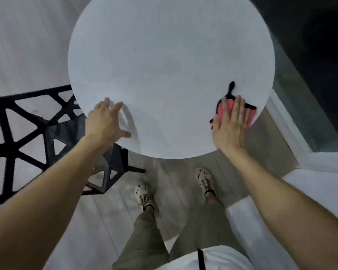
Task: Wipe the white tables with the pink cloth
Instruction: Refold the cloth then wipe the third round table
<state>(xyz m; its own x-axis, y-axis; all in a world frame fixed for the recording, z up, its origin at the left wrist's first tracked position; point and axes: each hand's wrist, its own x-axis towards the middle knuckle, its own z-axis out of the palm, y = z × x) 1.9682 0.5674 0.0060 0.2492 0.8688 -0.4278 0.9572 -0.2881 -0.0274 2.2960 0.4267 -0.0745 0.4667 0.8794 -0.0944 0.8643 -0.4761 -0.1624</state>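
A round white table (pixel 164 55) fills the upper middle of the head view. The pink cloth (pixel 225 109), edged in black with a black loop sticking up, lies on the table's near right edge. My right hand (pixel 229 125) lies flat on the cloth with straight fingers, pressing it onto the tabletop. My left hand (pixel 105 121) rests on the table's near left edge, fingers spread and relaxed, thumb on the tabletop; it holds nothing.
A black open-frame chair (pixel 27 133) stands at the left, partly under the table. My feet (pixel 144 195) stand on pale floorboards just before the table. A white ledge (pixel 320 182) runs along the right; beyond it is a dark area.
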